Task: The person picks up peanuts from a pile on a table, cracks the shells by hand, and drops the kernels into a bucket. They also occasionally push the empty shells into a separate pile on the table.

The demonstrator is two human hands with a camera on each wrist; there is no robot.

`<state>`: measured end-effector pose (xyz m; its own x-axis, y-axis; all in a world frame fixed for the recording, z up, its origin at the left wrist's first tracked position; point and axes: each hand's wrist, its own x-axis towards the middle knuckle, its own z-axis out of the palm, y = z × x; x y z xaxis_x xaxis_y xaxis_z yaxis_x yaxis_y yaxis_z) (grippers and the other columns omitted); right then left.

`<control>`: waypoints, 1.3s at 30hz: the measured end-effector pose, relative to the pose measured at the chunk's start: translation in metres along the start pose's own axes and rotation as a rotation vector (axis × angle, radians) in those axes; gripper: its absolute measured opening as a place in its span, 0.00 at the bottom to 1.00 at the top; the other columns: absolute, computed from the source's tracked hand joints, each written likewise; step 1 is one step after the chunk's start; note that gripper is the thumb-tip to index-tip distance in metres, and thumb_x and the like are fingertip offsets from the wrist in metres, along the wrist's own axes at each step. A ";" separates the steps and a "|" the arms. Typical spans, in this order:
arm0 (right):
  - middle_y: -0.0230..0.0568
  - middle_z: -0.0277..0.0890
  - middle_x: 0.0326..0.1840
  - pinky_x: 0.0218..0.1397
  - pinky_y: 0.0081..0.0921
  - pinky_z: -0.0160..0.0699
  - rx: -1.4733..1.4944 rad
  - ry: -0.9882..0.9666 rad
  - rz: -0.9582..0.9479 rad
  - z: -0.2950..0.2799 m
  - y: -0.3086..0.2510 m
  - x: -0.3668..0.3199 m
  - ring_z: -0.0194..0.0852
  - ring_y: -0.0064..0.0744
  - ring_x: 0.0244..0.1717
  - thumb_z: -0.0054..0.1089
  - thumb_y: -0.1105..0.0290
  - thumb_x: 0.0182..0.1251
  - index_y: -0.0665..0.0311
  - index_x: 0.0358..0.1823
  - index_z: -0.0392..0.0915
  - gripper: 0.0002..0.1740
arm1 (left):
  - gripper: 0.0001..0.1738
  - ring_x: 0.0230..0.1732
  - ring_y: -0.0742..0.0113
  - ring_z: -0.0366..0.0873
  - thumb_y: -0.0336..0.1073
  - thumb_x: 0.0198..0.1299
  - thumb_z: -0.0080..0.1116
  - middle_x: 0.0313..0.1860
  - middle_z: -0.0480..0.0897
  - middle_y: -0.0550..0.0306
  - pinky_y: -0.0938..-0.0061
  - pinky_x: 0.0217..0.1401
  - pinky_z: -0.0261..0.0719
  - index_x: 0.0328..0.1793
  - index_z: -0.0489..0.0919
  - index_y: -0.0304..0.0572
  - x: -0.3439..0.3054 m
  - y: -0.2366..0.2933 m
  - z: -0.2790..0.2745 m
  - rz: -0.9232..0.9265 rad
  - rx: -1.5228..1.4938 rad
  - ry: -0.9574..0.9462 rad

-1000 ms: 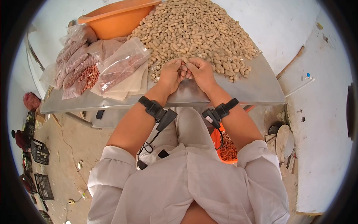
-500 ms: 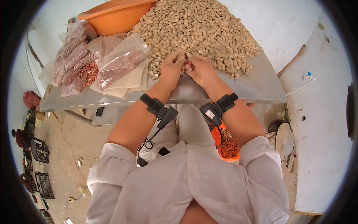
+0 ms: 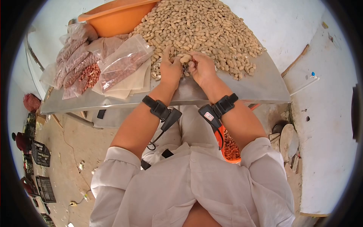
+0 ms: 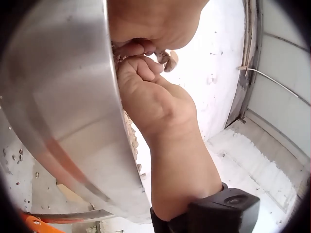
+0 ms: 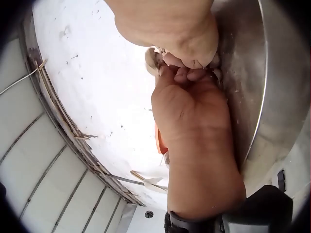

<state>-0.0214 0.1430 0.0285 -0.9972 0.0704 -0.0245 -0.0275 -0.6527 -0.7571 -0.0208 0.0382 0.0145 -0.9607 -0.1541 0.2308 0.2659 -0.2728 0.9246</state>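
Observation:
The right hand (image 3: 204, 69) pinches a tan peanut pod (image 3: 185, 58) between thumb and fingers above the table's near part. Close on its left is the left hand (image 3: 171, 70), its index finger pointing away and its thumb beside the pod; whether it holds anything is hidden. In the left wrist view, shell pieces (image 4: 170, 61) stick out by the fingertips of the left hand (image 4: 160, 104) and right hand (image 4: 158, 22). A pale shell (image 5: 152, 61) shows at the fingertips of the right hand (image 5: 197, 114) in the right wrist view, under the left hand (image 5: 170, 26).
A large heap of unshelled peanuts (image 3: 200, 30) covers the back of the metal table (image 3: 264, 89). An orange basin (image 3: 117, 19) and bags of reddish kernels (image 3: 123, 68) lie at left. Below the table edge is an orange container of reddish bits (image 3: 230, 147).
The hands were together at a peanut with reddish kernels showing; now they are slightly apart, the left index finger has straightened, and a tan pod is in the right fingers.

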 end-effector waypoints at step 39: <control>0.52 0.78 0.39 0.43 0.40 0.76 -2.308 -0.098 -0.361 -0.068 -0.100 0.007 0.77 0.50 0.42 0.49 0.71 0.54 0.67 0.35 0.79 0.11 | 0.09 0.16 0.77 0.54 0.33 0.66 0.45 0.18 0.63 0.66 0.83 0.18 0.53 0.50 0.71 0.40 0.013 0.003 -0.024 -0.305 -0.724 -0.365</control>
<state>-0.0208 0.2598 0.0597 -0.9729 -0.1234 0.1956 -0.1133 0.9916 0.0624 -0.0308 0.0130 0.0129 -0.9307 0.3048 0.2020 -0.1414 -0.8095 0.5699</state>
